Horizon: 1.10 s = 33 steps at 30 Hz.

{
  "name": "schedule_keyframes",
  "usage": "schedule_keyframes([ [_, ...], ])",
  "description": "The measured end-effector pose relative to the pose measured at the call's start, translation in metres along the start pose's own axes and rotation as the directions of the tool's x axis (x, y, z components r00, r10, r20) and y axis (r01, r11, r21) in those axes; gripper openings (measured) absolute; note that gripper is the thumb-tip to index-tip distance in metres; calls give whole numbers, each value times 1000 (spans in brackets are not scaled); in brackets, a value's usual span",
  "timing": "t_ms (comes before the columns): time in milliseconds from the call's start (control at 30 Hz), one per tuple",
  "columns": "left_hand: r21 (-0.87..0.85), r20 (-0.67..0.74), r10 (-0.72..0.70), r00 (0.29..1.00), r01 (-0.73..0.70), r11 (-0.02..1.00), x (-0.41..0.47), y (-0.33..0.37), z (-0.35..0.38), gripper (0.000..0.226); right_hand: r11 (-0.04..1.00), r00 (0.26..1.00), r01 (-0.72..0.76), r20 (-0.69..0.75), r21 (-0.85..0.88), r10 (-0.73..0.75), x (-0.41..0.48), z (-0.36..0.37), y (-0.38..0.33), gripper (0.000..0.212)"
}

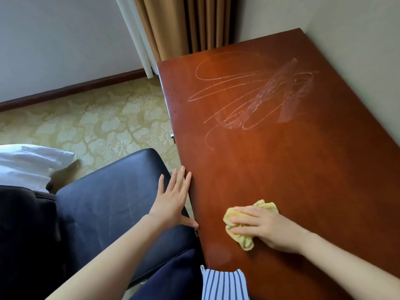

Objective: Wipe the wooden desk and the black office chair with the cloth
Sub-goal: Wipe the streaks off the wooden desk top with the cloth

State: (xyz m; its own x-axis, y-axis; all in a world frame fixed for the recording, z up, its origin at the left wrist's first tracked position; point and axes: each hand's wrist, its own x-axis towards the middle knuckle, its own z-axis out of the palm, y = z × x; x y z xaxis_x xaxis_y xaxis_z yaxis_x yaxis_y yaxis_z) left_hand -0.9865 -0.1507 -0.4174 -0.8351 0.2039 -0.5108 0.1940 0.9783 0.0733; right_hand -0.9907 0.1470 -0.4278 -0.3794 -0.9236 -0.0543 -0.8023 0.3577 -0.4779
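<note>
From the head camera, a reddish-brown wooden desk (303, 169) fills the right half of the view, its far right corner set against a pale wall (357, 50). On the near part of the desk top lies a bunched yellow cloth (243, 240), close to the desk's left edge. The right hand (266, 226) lies palm down on top of it, fingers nearly straight and pointing left, pressing the cloth to the wood; folds of cloth stick out beyond the fingertips, under the hand and behind the knuckles, and the thumb is hidden. Further along the desk, a looping whitish scribble (238, 92) covers much of the far half, with a hazy smeared patch (285, 109) at its right side. The left hand (171, 202) is spread wide, palm down and holding nothing, over the corner of the black office chair (108, 202), whose seat stands just beside the desk's left edge. Its thumb tip touches that edge and its fingertips reach alongside it; whether the palm rests on the seat cannot be told. The seat shows faint pale streaks. A blue-and-white striped garment (223, 284) hangs at the bottom of the view against the desk's near end. Left of the chair lies white bedding (26, 163), on a patterned yellow-green carpet (86, 122). Tan curtains (194, 24) hang beyond the desk's far end.
</note>
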Motion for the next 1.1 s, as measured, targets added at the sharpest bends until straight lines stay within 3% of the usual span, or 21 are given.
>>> schedule_keyframes([
  [100,-29,20,-5,1000,6,1000,-3,0,1,137,999,1000,-15,8,-50,15,-11,-20,22,61],
  [333,-95,31,-20,999,23,995,-4,1,3,135,919,919,-394,5,-33,394,14,-58,75,61],
  [433,-72,45,-23,999,26,997,-4,0,1,135,815,807,-577,-110,55,580,55,-59,82,57],
  [600,-55,70,-33,997,36,998,-3,-1,-2,134,556,501,-817,-292,151,815,129,-37,69,59],
  [633,-48,76,-35,997,38,998,-3,-1,-2,133,544,486,-825,-296,157,822,140,-32,64,59],
  [867,-35,116,-11,993,15,999,-1,-16,-11,101,766,708,-628,-308,135,635,157,9,-2,58],
  [1100,4,129,-11,992,11,1000,3,-9,-20,82,903,845,-413,-322,116,427,75,46,-77,54],
])
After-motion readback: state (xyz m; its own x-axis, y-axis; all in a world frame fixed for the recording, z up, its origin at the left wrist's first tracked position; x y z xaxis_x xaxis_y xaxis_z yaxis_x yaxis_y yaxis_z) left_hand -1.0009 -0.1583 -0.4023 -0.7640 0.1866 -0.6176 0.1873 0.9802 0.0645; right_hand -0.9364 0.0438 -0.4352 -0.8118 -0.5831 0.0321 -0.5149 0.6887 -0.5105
